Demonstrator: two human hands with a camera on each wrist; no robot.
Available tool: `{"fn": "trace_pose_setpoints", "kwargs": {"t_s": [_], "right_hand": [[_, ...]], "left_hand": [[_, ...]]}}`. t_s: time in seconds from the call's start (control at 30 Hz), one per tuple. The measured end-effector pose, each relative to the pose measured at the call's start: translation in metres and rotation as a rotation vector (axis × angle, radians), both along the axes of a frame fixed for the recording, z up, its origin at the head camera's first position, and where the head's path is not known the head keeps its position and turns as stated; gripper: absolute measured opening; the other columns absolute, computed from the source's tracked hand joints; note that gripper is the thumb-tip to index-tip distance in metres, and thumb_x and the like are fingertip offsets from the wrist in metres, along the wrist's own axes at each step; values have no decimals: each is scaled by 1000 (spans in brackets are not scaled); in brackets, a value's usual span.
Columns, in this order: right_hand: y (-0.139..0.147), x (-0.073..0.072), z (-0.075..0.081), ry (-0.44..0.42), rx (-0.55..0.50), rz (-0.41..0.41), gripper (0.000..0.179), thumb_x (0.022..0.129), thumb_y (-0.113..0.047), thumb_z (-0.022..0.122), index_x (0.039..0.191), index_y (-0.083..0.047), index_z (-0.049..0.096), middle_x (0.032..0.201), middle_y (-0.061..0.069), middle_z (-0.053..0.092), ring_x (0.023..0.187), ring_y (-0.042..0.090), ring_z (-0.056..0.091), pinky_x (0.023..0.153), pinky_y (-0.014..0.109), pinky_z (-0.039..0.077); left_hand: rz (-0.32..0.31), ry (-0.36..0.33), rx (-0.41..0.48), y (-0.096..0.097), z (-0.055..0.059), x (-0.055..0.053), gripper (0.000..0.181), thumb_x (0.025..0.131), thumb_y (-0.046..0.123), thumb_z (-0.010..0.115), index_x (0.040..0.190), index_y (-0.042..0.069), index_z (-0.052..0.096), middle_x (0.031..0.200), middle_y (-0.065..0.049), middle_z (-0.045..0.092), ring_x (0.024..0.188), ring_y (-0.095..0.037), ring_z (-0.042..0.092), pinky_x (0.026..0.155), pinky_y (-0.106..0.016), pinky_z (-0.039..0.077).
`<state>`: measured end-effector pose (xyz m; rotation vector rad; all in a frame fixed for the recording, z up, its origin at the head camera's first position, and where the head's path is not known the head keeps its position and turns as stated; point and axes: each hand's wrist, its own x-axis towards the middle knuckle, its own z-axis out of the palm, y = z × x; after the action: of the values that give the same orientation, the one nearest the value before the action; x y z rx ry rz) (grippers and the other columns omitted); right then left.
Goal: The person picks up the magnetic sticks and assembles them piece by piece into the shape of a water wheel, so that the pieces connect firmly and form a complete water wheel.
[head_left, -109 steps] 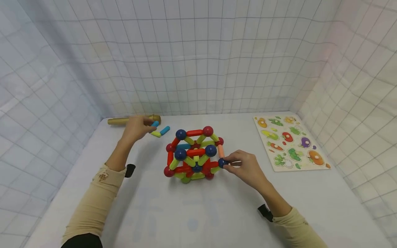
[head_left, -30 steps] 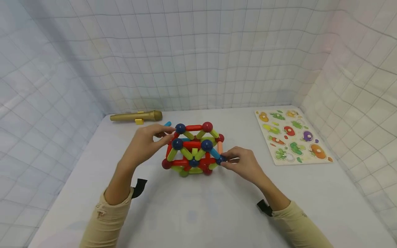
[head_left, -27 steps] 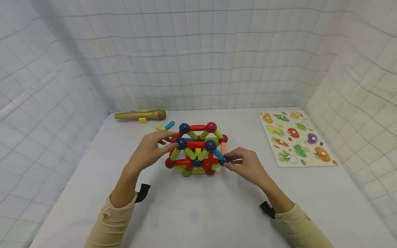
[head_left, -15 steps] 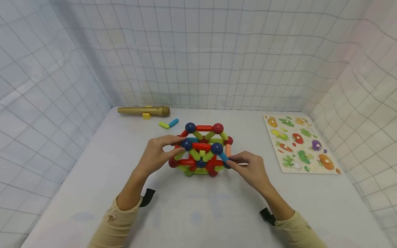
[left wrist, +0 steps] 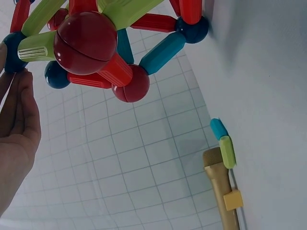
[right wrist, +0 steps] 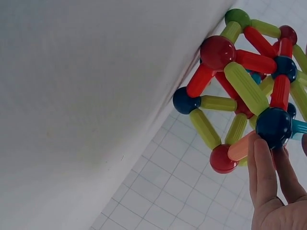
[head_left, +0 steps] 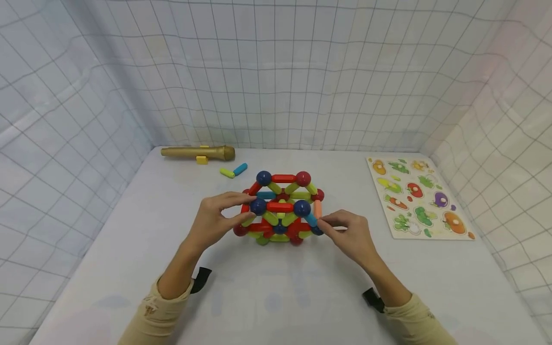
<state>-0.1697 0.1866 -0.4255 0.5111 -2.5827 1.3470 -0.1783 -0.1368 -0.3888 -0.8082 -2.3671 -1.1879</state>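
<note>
A magnetic stick-and-ball structure (head_left: 280,207) stands mid-table, built of red, lime, blue and orange sticks joined by coloured balls. My left hand (head_left: 213,218) pinches the dark blue ball (head_left: 258,206) at its upper front left corner; the left wrist view shows fingertips against that blue ball (left wrist: 14,52). At the right side, my right hand (head_left: 350,235) pinches a lower blue ball (right wrist: 274,128), mostly covered by fingers in the head view. A blue stick (head_left: 311,219) runs from there up to the front right blue ball (head_left: 302,208).
Behind on the left, a lime stick (head_left: 226,172) and a blue stick (head_left: 240,168) lie end to end. A gold toy microphone (head_left: 198,153) with yellow pieces lies behind them. A vegetable puzzle board (head_left: 418,199) lies right. Grid-patterned cloth walls surround the table.
My left hand brought a blue stick from the back left; one now links the front right and lower right balls. It then took the front left ball, which dipped slightly. My right hand kept its place.
</note>
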Motion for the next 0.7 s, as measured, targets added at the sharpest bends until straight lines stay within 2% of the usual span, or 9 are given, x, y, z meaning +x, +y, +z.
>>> {"fn": "trace_pose_setpoints", "kwargs": {"t_s": [0.23,0.3,0.37,0.43,0.47,0.53,0.6,0.63,0.7], "right_hand": [[-2,3,0,38,-13,3,22,83,-29,78,96,-12,76,91,-1,74,82,11,71,71,25,59],[-2,3,0,38,-15,2,20,83,-29,78,96,-13,76,90,-2,74,81,10,71,71,25,59],[-2,4,0,31,-17,11,21,83,-29,77,96,-13,76,91,-2,75,81,10,71,71,25,59],[-2,3,1,16,-20,25,23,83,-30,77,97,-12,76,92,-1,75,82,11,71,71,24,59],[-2,3,1,6,-23,34,23,82,-30,78,97,-12,76,93,0,75,83,12,72,71,24,59],[-1,3,2,-15,-28,51,25,82,-29,79,99,-11,75,95,1,74,84,14,72,71,25,59],[0,3,2,-32,-23,57,26,81,-27,80,100,-10,75,96,2,74,85,15,72,71,25,59],[0,3,2,-39,-19,57,26,80,-26,80,100,-10,75,97,2,74,86,15,72,71,25,59],[1,3,1,-49,-8,52,26,80,-24,81,101,-10,74,97,2,73,87,15,71,72,25,59]], "left_hand": [[-30,12,8,-2,-1,3,39,73,5,83,111,8,73,103,-5,75,100,-18,70,89,-11,49],[-57,-16,-5,-7,0,2,39,74,6,82,112,8,73,104,-5,75,100,-18,70,89,-12,49],[-74,-71,-29,-15,5,-4,36,78,7,79,113,8,72,105,-5,75,99,-18,69,88,-15,51],[-37,-115,-63,-25,9,-20,30,82,8,76,112,8,73,105,-6,75,96,-19,69,85,-22,55],[5,-136,-89,-31,11,-31,26,85,9,74,111,8,73,103,-7,75,94,-20,69,83,-26,56],[117,-168,-166,-44,10,-61,19,90,9,69,107,6,73,101,-10,75,90,-23,69,79,-34,57],[229,-208,-279,-53,3,-95,16,92,7,64,105,3,73,101,-14,74,91,-27,68,79,-41,56],[263,-237,-350,-57,-2,-111,17,92,4,63,106,1,73,103,-16,73,93,-30,67,80,-43,56],[281,-296,-492,-62,-14,-137,19,91,0,63,108,-1,71,108,-20,70,100,-35,65,86,-46,54]]}}
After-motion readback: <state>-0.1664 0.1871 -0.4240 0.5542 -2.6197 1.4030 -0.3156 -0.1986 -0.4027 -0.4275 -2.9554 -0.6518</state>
